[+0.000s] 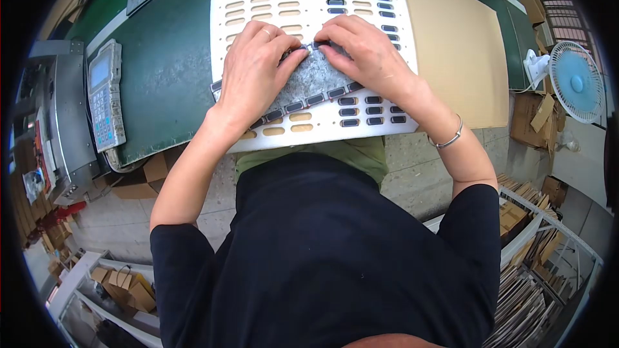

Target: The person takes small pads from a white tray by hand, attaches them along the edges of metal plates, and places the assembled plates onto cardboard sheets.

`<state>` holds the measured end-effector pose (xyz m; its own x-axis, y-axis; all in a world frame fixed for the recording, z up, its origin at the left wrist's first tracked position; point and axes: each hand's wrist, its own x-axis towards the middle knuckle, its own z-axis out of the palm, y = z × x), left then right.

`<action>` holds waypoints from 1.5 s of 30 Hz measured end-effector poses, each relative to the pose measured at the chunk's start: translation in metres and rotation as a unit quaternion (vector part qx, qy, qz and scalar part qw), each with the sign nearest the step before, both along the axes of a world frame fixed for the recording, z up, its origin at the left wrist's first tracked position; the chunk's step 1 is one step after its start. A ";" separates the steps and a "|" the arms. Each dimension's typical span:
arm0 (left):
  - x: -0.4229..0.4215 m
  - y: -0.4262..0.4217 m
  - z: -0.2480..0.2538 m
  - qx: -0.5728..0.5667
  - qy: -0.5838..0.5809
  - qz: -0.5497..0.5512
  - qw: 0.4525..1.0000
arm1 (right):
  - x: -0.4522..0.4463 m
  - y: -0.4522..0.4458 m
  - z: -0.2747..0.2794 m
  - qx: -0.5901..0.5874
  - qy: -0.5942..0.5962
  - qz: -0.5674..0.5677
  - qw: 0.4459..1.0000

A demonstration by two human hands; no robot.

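Note:
A mottled grey plate (313, 77) lies tilted across a white slotted tray (248, 9). Small black oblong parts with pale rims (314, 99) line the plate's near edge. My left hand (255, 64) has its thumb and fingers pinched at the plate's far edge, around a dark oblong part that is mostly hidden. Close beside it, my right hand (367, 51) pinches another small black oblong part (316, 45) at the same edge. More black parts (349, 112) fill slots at the tray's near right, and several sit in slots at its right side.
The tray rests on a green-topped table (155, 84), next to a cardboard sheet (458, 51). A weighing scale with keypad (104, 93) stands at the left. A blue-and-white fan (576, 82) is at the right. Shelves with cardboard (529, 283) stand behind me on both sides.

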<state>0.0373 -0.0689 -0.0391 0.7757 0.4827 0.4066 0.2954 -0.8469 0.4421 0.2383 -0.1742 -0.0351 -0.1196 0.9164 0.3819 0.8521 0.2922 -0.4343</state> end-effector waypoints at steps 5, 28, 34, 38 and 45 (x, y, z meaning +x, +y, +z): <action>-0.004 0.003 0.010 0.031 -0.021 0.015 0.999 | 0.013 0.006 0.005 0.016 0.057 -0.030 0.998; -0.039 0.018 0.027 -0.023 -0.058 0.035 0.997 | 0.043 0.039 -0.004 -0.024 0.055 -0.114 0.992; -0.029 0.012 0.030 -0.015 -0.047 0.012 0.999 | 0.042 0.040 -0.009 0.018 -0.016 -0.117 0.993; -0.025 0.011 0.031 -0.016 -0.042 0.002 0.999 | 0.046 0.047 -0.001 -0.052 -0.004 -0.123 0.991; 0.008 0.005 0.012 0.029 -0.023 -0.042 0.998 | 0.041 0.033 0.001 0.007 0.021 -0.125 0.992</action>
<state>0.0456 -0.0640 -0.0273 0.7924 0.3916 0.4678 0.2030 -0.8924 0.4031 0.2791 -0.1413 -0.0341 0.1269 0.9102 0.3943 0.8798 0.0803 -0.4684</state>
